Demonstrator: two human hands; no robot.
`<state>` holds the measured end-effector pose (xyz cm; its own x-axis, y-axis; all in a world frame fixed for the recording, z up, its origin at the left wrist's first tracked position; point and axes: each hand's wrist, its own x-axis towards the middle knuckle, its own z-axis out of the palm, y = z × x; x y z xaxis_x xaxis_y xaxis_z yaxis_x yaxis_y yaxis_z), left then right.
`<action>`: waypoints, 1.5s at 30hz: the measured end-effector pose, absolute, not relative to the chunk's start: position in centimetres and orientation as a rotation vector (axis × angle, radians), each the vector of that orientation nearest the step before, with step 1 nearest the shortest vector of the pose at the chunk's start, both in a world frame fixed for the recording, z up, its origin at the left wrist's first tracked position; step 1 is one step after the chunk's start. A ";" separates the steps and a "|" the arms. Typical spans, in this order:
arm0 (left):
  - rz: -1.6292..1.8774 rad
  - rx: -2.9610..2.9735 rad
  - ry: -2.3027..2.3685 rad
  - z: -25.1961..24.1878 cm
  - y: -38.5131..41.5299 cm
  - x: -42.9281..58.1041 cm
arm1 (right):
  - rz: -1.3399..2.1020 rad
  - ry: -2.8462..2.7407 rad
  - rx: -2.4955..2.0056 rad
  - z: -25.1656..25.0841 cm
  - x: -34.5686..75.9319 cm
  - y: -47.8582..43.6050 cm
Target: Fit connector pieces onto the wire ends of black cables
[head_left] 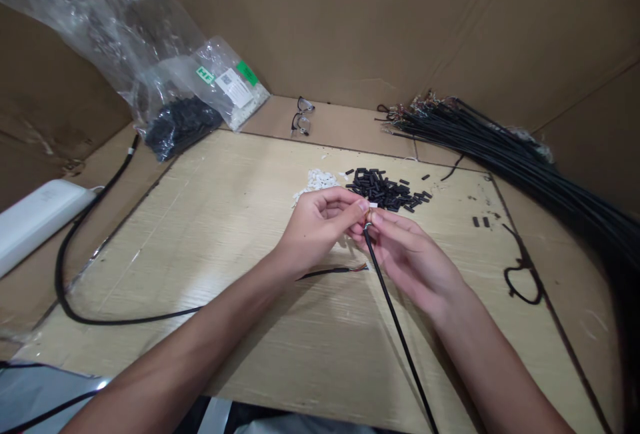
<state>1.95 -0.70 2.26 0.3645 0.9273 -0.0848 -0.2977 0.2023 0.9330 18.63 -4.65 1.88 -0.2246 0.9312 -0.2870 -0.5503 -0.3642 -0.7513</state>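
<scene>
My left hand and my right hand meet over the middle of a wooden board. The right hand grips a thin black cable near its stripped end, and the cable runs down toward me. The left hand pinches a small white connector at that cable tip. Just beyond my fingers lie a pile of small black sleeves and a smaller pile of white connectors. The other end of a black cable with bare coloured wires lies under my hands.
A bundle of black cables stretches along the right side. Clear bags of black and white parts sit at the back left. A white power strip with its black cord lies at left. Cardboard walls surround the board.
</scene>
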 end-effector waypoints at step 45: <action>1.118 1.312 0.798 2.9 -0.5 1.6 | 1.344 -0.852 -1.094 2.1 18.6 -5.3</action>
<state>1.62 -0.52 2.90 0.3082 0.9409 0.1406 -0.1734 -0.0897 0.9808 18.58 -5.28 2.08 0.0818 0.9894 -0.1202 -0.3128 -0.0891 -0.9456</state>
